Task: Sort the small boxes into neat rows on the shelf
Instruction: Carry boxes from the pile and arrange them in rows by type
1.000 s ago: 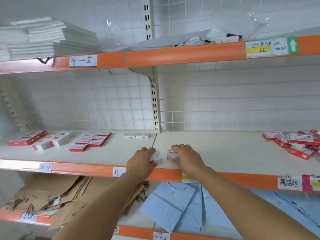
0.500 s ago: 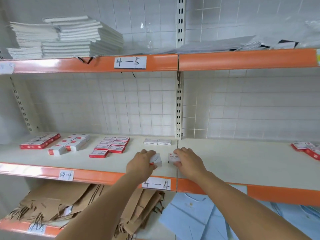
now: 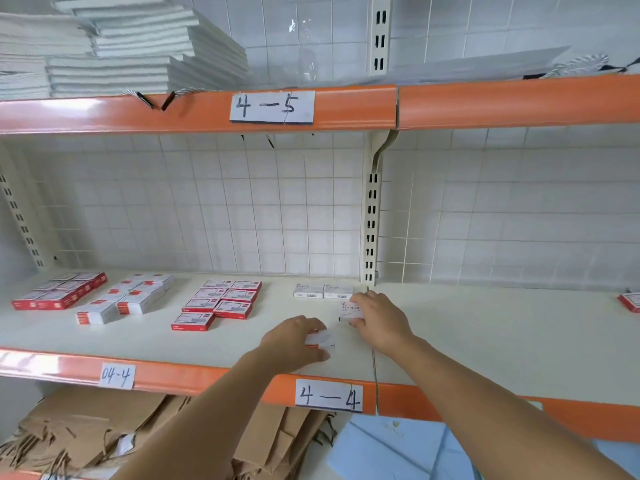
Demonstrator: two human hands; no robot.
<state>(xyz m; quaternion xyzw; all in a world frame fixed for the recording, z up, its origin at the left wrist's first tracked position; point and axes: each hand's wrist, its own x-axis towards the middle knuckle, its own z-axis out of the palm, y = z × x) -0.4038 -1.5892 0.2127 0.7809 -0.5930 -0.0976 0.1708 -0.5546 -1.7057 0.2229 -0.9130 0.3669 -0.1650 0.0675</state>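
Note:
On the cream middle shelf (image 3: 467,327), my left hand (image 3: 294,341) grips a small white staple box (image 3: 320,340) near the front edge. My right hand (image 3: 379,317) holds another white staple box (image 3: 349,310), printed "STAPLES", just in front of two white boxes (image 3: 322,291) lying side by side near the back. Further left lie a block of red-and-white boxes (image 3: 221,303), a white stack with red ends (image 3: 124,301) and a red stack (image 3: 59,292).
An upright post (image 3: 372,223) splits the wire-grid back wall. The upper shelf carries stacked white paper bags (image 3: 114,46). Brown paper bags (image 3: 104,438) and blue envelopes (image 3: 398,448) lie on the shelf below. A red box (image 3: 630,301) pokes in at far right.
The view has swung left and closer. My right hand has carried its box back toward the two white boxes; my left hand and its box stayed near the front edge.

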